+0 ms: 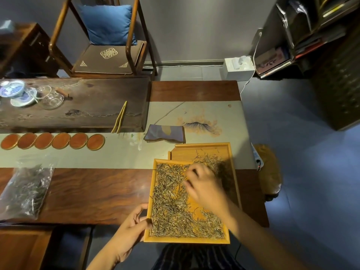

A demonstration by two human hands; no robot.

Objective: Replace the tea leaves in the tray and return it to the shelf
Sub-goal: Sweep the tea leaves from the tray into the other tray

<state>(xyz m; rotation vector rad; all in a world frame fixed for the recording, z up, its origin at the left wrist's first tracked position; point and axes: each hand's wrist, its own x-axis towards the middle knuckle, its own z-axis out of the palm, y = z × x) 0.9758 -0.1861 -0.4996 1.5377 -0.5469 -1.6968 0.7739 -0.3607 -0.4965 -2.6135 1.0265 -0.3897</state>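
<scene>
Nearest the camera, the left hand [129, 231] grips the left rim of a shallow rectangular yellow wooden tray [187, 240], thumb on the rim's top and fingers curled at its side. That tray sticks out past the near edge of the dark brown wooden worktop [93, 193], and its far end overlaps a second yellow wooden tray [183, 152] lying near the worktop's right edge. Dry grey-green tea leaves [169, 201] cover most of the near tray's floor, with a bare patch near its middle; a thinner scatter of leaves lies in the far tray. The right hand [204, 187] is down over the leaves at the near tray's far right, blurred, its fingers loosely bent and spread toward the leaves; whether it holds any I cannot tell.

At the worktop's left edge lies a clear plastic bag of dark tea leaves [27, 190]. A pale grey-green runner [116, 154] crosses the worktop, carrying a row of six round reddish-brown coasters [52, 140] and a folded blue-grey cloth [165, 133]. Beyond it, a dark carved wooden tea board [87, 106] holds bamboo tongs [120, 117], blue-and-white porcelain cups [13, 88] and a clear glass pitcher [51, 98] toward the far left corner.
</scene>
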